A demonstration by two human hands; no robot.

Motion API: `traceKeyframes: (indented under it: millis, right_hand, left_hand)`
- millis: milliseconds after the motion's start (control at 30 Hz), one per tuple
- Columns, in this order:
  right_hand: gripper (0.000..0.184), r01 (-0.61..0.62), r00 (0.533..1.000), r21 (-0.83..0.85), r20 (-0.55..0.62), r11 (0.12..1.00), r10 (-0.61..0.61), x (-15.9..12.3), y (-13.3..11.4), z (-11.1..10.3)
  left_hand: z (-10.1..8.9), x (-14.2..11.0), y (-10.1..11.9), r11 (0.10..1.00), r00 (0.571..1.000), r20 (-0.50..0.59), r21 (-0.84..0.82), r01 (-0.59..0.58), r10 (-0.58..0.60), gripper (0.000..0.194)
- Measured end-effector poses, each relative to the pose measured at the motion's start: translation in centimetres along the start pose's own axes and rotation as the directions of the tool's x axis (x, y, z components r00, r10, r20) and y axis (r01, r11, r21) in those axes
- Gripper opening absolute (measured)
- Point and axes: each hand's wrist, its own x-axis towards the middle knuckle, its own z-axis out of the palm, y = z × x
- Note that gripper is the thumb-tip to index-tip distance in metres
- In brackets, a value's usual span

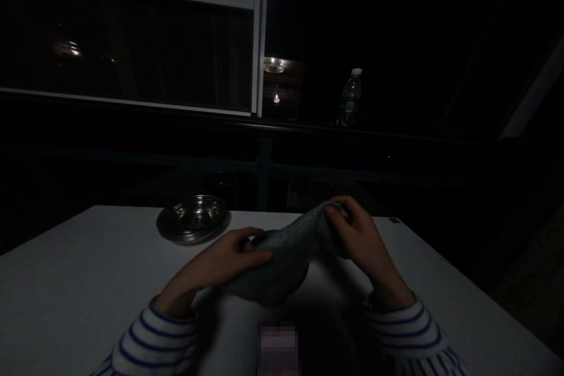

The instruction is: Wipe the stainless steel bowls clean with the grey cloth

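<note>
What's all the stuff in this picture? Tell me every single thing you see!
grey knitted cloth: one, grey, held above the table
shallow steel bowl: one, silver, on the table's far side
table: one, white, beneath everything
plastic water bottle: one, clear, on a far dark ledge
window frame: one, pale, far ahead
striped sleeves: two, white with blue stripes, on both forearms
left hand: one, holding the cloth
right hand: one, pinching the cloth's top

No text can be read anywhere. The only label is on the plastic water bottle on the far ledge: a small pale label, too dark and too tiny to make out. A pixelated patch at the bottom edge shows nothing legible either.
</note>
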Motion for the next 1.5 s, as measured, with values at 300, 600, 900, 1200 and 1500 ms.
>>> traceKeyframes:
  millis: [300, 600, 900, 1200, 1500]
  right_hand:
    - [0.019, 0.147, 0.989, -0.092, 0.014, 0.985, -0.147, -0.7, -0.8, 0.4]
    - [0.018, 0.494, 0.850, -0.156, 0.292, 0.855, -0.438, -1.9, -1.7, 1.8]
    - [0.017, 0.767, 0.607, -0.258, 0.587, 0.587, -0.535, -2.8, -0.5, 6.0]
    - [0.034, 0.488, 0.870, -0.279, 0.228, 0.827, -0.437, -1.8, 0.1, 3.8]
    - [0.036, -0.008, 0.843, 0.050, 0.538, 0.999, -0.020, -1.8, -0.2, 3.6]
  left_hand:
    - [2.0, 0.5, 0.6, 0.992, 0.999, 0.017, -0.121, -0.036, 0.038, 0.032]
    - [1.4, 1.4, 0.1, 0.925, 0.922, -0.373, -0.376, -0.052, -0.100, 0.027]
    - [1.6, 1.1, 1.3, 0.498, 0.975, -0.203, -0.858, -0.130, -0.094, 0.021]
    - [0.6, 0.2, 0.5, 0.911, 0.989, -0.131, -0.393, -0.121, 0.075, 0.025]
    - [0.8, -0.1, 1.0, 0.946, 0.983, -0.173, -0.306, -0.105, 0.053, 0.024]
